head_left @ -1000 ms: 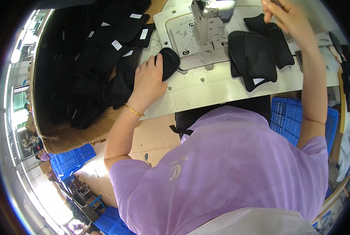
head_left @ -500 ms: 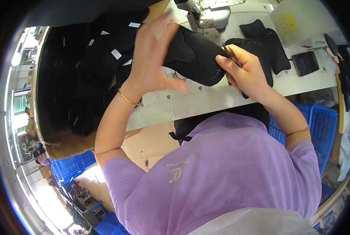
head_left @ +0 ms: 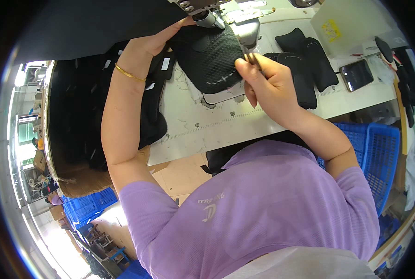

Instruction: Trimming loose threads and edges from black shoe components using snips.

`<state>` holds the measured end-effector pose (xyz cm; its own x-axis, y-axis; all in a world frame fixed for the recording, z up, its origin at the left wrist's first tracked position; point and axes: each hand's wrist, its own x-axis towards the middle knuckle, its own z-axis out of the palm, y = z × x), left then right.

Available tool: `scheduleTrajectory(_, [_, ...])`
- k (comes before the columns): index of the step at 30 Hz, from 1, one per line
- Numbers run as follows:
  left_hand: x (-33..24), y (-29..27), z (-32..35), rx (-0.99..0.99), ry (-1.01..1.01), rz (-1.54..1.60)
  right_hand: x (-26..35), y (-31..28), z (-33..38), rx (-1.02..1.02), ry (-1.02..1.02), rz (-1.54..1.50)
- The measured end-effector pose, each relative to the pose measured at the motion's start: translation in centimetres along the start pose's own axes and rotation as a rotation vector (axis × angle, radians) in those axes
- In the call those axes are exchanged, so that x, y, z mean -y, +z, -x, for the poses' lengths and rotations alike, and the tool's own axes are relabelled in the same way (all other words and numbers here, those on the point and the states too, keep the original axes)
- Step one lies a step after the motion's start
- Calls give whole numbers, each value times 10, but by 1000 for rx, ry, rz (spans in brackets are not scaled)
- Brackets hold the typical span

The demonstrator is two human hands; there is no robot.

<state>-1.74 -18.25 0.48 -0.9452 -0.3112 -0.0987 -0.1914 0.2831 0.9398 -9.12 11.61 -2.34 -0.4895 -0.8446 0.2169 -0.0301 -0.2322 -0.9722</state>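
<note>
A black mesh fabric piece [head_left: 209, 58] with pale stitching along its edge lies under the head of a sewing machine [head_left: 207, 14]. My left hand [head_left: 154, 42] holds its far left edge; a thin gold bangle [head_left: 128, 73] circles that wrist. My right hand [head_left: 265, 81] pinches the piece's right edge near the machine, with a thin metal tool between the fingers. Both arms reach up from a purple shirt.
A heap of black pieces with white tags [head_left: 96, 111] fills a box on the left. More sewn black pieces [head_left: 307, 65] lie to the right on the white table [head_left: 202, 128], beside a phone [head_left: 356, 74]. A blue crate [head_left: 374, 153] stands lower right.
The black mesh piece, held up in the air between both hands half a second ago, now sits under the sewing machine head. Both hands went forward with it.
</note>
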Motion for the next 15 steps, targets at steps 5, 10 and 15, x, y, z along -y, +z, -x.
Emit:
scheduleTrajectory(5, [-11,38,29,-436,487,-215,6,1,-3,15,-39,111])
scheduleTrajectory(10, [-25,84,68,-740,1103,-601,7,-1,-4,38,-31,95])
scheduleTrajectory(15, [-7,92,73,-664,1291,-1292,10,2,-4,31,-2,49])
